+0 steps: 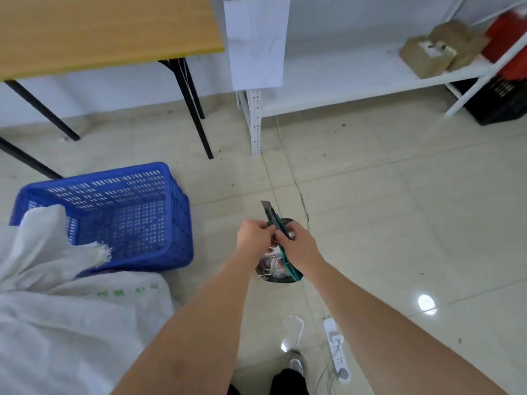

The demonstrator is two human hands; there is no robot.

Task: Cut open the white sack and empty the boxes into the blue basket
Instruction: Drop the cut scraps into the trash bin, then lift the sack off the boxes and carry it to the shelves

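Nearby, a small bin [278, 273] on the floor under both hands. Right hand [299, 246] clenched around green utility knife [278, 228], blade pointing up and away; left hand [253, 236] pinching its body. White sack [65, 309] slumped lower left, touching blue basket [128, 212].

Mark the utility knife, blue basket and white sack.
utility knife [268, 211], head view, on the exposed blade.
blue basket [176, 220], head view, on its right side wall.
white sack [71, 323], head view, on the woven body.

Tiled floor [399, 195], wooden table [99, 29], white shelving [328, 78]
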